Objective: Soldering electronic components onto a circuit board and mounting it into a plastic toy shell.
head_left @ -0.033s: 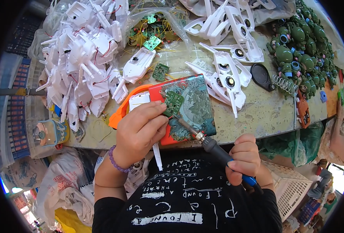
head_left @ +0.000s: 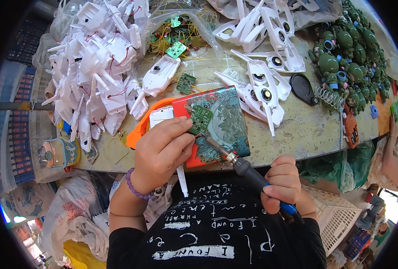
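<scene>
Between the thumb and fingers of my left hand (head_left: 163, 148) is a green circuit board (head_left: 201, 119), held over a red box with a dark patterned top (head_left: 226, 121). My right hand (head_left: 282, 184) is closed round the handle of a soldering iron (head_left: 253, 175). The iron's tip reaches the lower edge of the board, close to my left fingertips; whether it touches cannot be made out. A white plastic housing (head_left: 161, 115) lies partly under my left hand, beside an orange piece (head_left: 138, 131). Another circuit board (head_left: 186, 83) rests on the table just beyond the box.
White plastic housings with red wires (head_left: 96, 67) are heaped at the left. Wired boards (head_left: 176, 36) lie in a clear bag at the back. White frames with round speakers (head_left: 265, 92) stand right of the box, near a black oval part (head_left: 303, 88) and many green parts (head_left: 354, 67).
</scene>
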The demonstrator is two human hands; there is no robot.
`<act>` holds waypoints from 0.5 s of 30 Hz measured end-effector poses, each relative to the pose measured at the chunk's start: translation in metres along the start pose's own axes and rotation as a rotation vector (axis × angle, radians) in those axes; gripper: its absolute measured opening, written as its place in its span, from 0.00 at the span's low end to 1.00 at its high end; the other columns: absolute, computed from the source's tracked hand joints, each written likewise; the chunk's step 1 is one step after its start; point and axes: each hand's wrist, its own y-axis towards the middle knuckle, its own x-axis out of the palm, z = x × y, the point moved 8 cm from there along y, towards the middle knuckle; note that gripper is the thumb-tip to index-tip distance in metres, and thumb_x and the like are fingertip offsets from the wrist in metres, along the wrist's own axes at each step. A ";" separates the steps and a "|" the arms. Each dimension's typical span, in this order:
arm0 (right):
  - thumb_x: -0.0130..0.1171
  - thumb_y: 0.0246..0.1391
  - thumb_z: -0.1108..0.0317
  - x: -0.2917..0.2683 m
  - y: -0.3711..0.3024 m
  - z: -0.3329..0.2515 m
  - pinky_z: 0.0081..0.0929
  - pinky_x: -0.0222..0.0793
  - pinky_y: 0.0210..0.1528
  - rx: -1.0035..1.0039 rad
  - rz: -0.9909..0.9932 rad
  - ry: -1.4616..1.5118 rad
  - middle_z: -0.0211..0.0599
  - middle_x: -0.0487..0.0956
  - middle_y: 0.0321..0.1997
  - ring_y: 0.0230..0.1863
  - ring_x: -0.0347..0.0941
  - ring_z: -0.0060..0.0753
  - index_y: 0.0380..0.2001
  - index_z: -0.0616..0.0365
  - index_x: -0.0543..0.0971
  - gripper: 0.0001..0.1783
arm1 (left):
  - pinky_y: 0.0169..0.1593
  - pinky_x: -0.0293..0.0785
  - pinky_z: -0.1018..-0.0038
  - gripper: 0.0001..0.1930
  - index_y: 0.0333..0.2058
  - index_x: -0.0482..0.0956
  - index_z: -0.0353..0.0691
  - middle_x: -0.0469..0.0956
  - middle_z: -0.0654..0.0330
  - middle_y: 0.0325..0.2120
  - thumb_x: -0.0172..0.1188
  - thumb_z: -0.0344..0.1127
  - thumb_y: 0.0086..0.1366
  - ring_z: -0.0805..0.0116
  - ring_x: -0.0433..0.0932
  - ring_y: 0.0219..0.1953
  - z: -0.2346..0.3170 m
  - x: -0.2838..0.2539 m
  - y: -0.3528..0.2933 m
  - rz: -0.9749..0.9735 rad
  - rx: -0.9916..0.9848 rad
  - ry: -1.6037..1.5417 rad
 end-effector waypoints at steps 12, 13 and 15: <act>0.39 0.66 0.50 -0.016 -0.004 -0.001 0.37 0.62 0.36 0.005 0.168 -0.161 0.27 0.67 0.24 0.23 0.63 0.28 0.34 0.50 0.66 0.17 | 0.42 0.79 0.65 0.13 0.32 0.79 0.34 0.79 0.54 0.38 0.68 0.24 0.45 0.53 0.80 0.42 0.002 -0.001 0.000 0.008 0.029 0.034; 0.39 0.66 0.50 -0.021 -0.006 0.001 0.37 0.61 0.36 0.025 0.233 -0.158 0.27 0.67 0.24 0.22 0.63 0.28 0.34 0.50 0.66 0.17 | 0.43 0.79 0.65 0.13 0.32 0.79 0.34 0.79 0.54 0.38 0.68 0.24 0.45 0.53 0.80 0.42 0.002 0.000 0.001 0.006 0.028 0.032; 0.40 0.66 0.51 -0.033 -0.010 0.005 0.37 0.60 0.36 0.041 0.340 -0.151 0.28 0.66 0.23 0.23 0.62 0.29 0.34 0.52 0.66 0.16 | 0.43 0.79 0.65 0.12 0.31 0.79 0.34 0.79 0.53 0.38 0.68 0.24 0.45 0.53 0.80 0.42 0.004 0.001 0.002 0.002 0.034 0.031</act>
